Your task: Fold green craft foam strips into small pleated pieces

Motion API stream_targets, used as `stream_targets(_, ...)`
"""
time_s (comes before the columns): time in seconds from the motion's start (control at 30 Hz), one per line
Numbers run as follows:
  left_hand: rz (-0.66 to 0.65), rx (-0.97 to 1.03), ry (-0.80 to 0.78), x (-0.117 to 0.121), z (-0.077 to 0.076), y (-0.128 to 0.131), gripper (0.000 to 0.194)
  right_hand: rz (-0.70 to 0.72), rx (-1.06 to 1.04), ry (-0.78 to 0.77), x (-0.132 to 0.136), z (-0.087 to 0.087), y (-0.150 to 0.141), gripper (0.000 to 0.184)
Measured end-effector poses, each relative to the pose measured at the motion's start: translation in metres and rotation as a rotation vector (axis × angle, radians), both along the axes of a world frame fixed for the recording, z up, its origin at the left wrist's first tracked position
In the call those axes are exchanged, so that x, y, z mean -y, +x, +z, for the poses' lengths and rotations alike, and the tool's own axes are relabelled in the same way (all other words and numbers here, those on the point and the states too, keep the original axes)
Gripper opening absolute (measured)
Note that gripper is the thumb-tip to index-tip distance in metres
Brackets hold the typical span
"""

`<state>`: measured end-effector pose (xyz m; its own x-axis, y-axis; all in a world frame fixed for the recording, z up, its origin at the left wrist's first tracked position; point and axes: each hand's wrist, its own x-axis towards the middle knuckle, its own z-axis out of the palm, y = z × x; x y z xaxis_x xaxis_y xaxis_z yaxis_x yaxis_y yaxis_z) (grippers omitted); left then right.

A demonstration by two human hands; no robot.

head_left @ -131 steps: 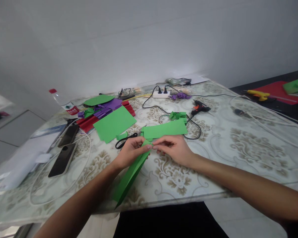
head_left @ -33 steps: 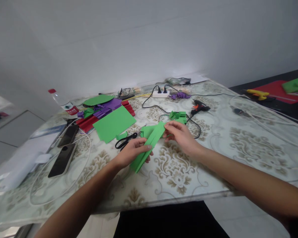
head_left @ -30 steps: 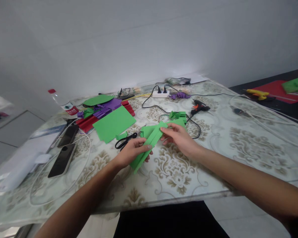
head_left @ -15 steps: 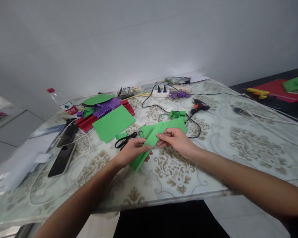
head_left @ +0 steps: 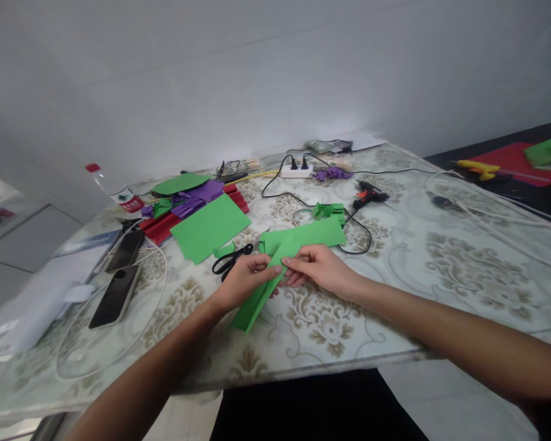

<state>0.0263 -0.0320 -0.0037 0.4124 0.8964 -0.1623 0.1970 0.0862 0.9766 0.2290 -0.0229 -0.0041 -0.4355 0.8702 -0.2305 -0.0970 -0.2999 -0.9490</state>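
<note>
A folded strip of green paper (head_left: 256, 306) slants between my hands, its near end hanging toward the table's front edge. My left hand (head_left: 245, 280) is closed around its middle, thumb on top. From the other side my right hand (head_left: 319, 268) pinches the strip's right edge, thumb on top and fingers beneath. Behind the strip's far end lies a flat green paper piece (head_left: 319, 233). Black-handled scissors (head_left: 232, 260) rest just beyond my left hand, partly covered by it. A small green scrap (head_left: 224, 250) lies near them.
Green sheets (head_left: 211, 226) lie left, before purple and red paper (head_left: 158, 228). Two phones (head_left: 114, 297) and a bottle (head_left: 127, 199) stand far left. A black glue gun (head_left: 370, 194), cut green paper (head_left: 329, 211) and a white power strip (head_left: 297, 171) lie behind. A yellow glue gun (head_left: 480, 169) lies right.
My right hand has slid from the strip's far end down its edge toward my left hand. Earlier the strip hung lower; it was pushed up and has now slipped slightly back toward me.
</note>
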Motion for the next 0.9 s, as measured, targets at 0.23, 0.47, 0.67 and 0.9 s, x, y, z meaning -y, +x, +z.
stream_targets(0.23,0.022,-0.026,0.002,-0.0009,-0.0028,-0.0003,0.033,0.045,-0.028,-0.038,-0.0002,-0.0026,-0.0009,0.033)
stream_targets(0.47,0.011,-0.031,0.014,-0.0016,-0.0031,0.0,0.032,0.052,-0.025,-0.056,-0.0009,-0.004,-0.0016,0.031)
stream_targets(0.67,0.013,-0.053,0.011,-0.0014,-0.0028,-0.0003,0.032,0.053,-0.039,-0.057,-0.0009,-0.0062,-0.0018,0.029)
stream_targets(0.9,0.019,-0.066,0.015,-0.0018,-0.0015,0.001,0.033,0.056,-0.055,-0.075,-0.002,-0.0076,-0.0025,0.027)
